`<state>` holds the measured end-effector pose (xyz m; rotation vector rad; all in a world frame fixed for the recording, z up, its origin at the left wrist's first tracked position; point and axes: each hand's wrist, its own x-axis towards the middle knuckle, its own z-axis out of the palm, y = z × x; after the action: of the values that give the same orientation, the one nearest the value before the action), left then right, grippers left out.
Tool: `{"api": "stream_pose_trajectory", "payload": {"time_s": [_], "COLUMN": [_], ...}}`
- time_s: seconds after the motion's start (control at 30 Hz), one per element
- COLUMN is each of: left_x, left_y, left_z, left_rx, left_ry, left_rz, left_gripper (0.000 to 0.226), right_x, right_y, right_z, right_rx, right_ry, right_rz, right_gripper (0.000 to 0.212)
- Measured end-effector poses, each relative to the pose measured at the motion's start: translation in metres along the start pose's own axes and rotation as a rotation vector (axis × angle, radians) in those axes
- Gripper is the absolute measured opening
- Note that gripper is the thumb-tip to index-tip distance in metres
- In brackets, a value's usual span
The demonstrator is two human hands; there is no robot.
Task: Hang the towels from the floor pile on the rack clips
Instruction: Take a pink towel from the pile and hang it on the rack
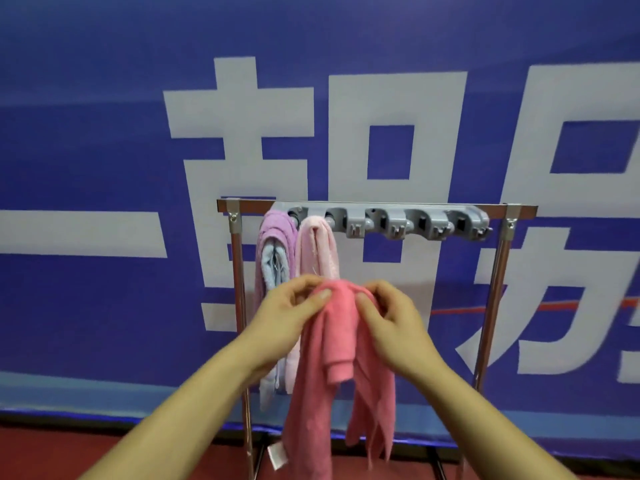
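Chrome tubing made up the rack, which stood on a red floor before a blue banner with large white characters. From the left end of its grey clip strip hung a purple towel with pale blue cloth showing beneath it. Just at its three o'clock, a pale pink towel hung from the next clip. At six o'clock of that towel, the left hand pinched the bunched top of a coral pink towel between thumb and fingers. The right hand, at the bunch's three o'clock, pinched it likewise. The coral pink towel was held below the clip strip, its length drooping toward six o'clock, with a white label at its lower left edge.
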<state>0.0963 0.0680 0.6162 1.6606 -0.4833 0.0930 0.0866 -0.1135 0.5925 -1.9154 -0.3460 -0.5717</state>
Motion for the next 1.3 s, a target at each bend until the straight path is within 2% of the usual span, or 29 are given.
{"api": "stream_pose_trajectory", "payload": {"time_s": [0.23,0.43,0.53,0.67,0.73,0.8,0.83,0.93,1.0,1.07,1.2,1.3], "left_x": [0.084,0.144,0.164,0.171,0.17,0.168,0.167,0.161,0.153,0.147,0.144,0.14], "left_y": [0.049,0.065,0.055,0.034,0.025,0.022,0.022,0.025,0.025,0.02,0.007,0.007], "left_z": [-0.008,-0.043,-0.058,-0.057,-0.054,-0.053,-0.053,-0.055,-0.053,-0.05,-0.04,-0.041], "left_rx": [0.097,0.255,0.463,0.966,1.111,1.137,1.169,1.468,1.636,1.762,1.935,2.033], "left_ry": [0.2,0.269,0.33,0.429,0.41,0.408,0.423,0.48,0.426,0.302,0.019,0.046], "left_rz": [0.128,0.129,0.019,-0.066,-0.034,0.018,0.073,0.279,0.283,0.197,0.136,0.151], "left_gripper": [0.016,0.012,0.014,0.021,0.026,0.027,0.023,0.011,0.016,0.021,0.049,0.048], "right_x": [0.087,0.145,0.166,0.181,0.184,0.184,0.183,0.178,0.174,0.168,0.157,0.149], "right_y": [-0.032,-0.056,-0.057,-0.038,-0.022,-0.01,-0.008,-0.008,-0.011,-0.013,-0.013,-0.012], "right_z": [0.008,0.02,0.027,0.034,0.037,0.036,0.036,0.034,0.036,0.038,0.034,0.027], "right_rx": [-0.042,-0.156,-0.434,-0.822,-0.909,-0.918,-0.92,-0.968,-1.005,-1.047,-1.022,-1.065], "right_ry": [0.188,0.211,0.13,0.064,0.003,-0.001,0.015,0.065,0.073,0.039,0.011,-0.03], "right_rz": [-0.014,-0.114,-0.181,-0.128,-0.097,-0.101,-0.125,-0.214,-0.238,-0.235,-0.212,-0.214], "right_gripper": [0.013,0.014,0.016,0.021,0.022,0.022,0.023,0.029,0.032,0.033,0.035,0.038]}}
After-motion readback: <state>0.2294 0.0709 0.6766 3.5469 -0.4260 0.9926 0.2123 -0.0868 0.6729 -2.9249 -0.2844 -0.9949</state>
